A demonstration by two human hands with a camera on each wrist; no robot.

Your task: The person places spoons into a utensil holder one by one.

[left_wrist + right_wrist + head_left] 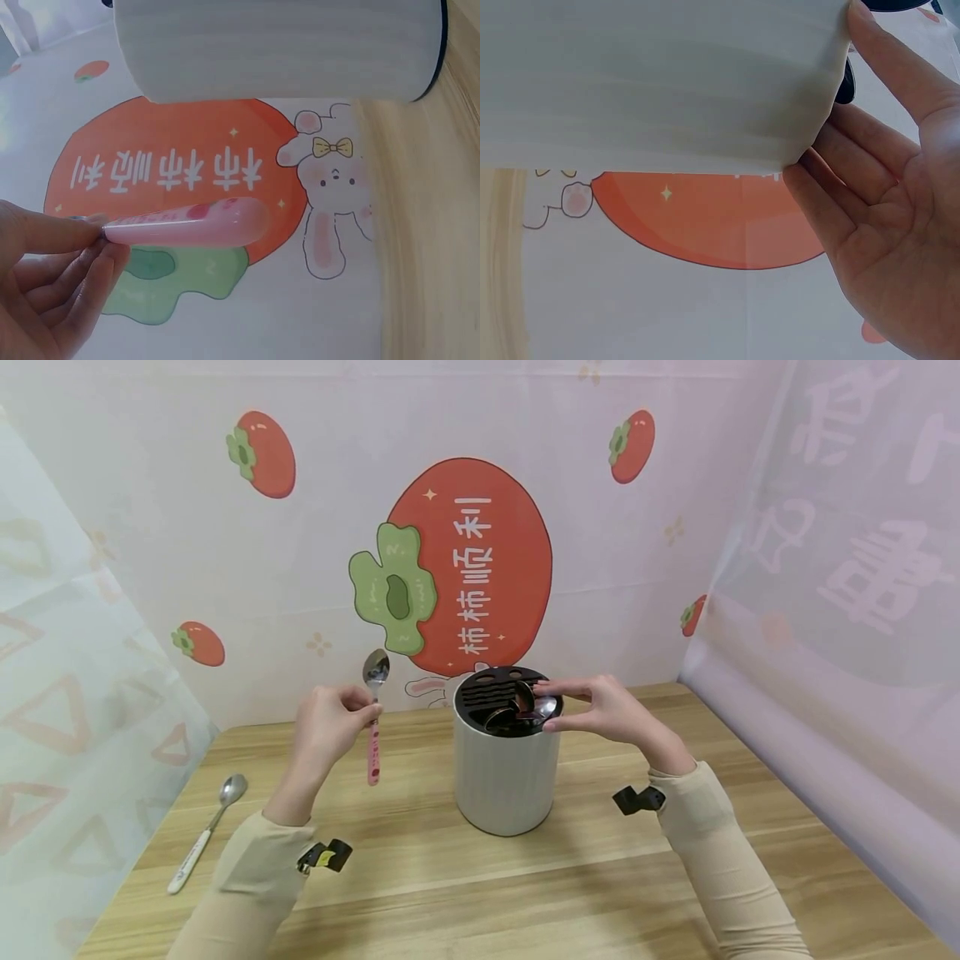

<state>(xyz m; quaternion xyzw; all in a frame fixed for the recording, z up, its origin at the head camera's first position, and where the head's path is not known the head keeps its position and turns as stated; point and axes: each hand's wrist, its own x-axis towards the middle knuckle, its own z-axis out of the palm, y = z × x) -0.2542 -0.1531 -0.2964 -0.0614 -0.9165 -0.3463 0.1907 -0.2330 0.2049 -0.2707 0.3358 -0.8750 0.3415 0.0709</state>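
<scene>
My left hand (326, 722) pinches a spoon (374, 752) between thumb and fingers, left of the holder. Its metal bowl points up and its pink patterned handle hangs down; in the left wrist view the pink handle (195, 223) juts out past the fingertips. A round white utensil holder (506, 785) with a black slotted top stands at the centre. Several spoons (546, 707) rest in its top, bowls up. Over its right rim my right hand (611, 714) touches the edge, thumb and fingers spread and fairly straight. What those fingertips touch inside is partly hidden.
A spoon with a white handle (197, 853) lies on the wooden table (420, 893) at the left. Behind the holder hangs a cloth backdrop (315, 560) printed with persimmons, and more cloth (847, 610) borders the right side.
</scene>
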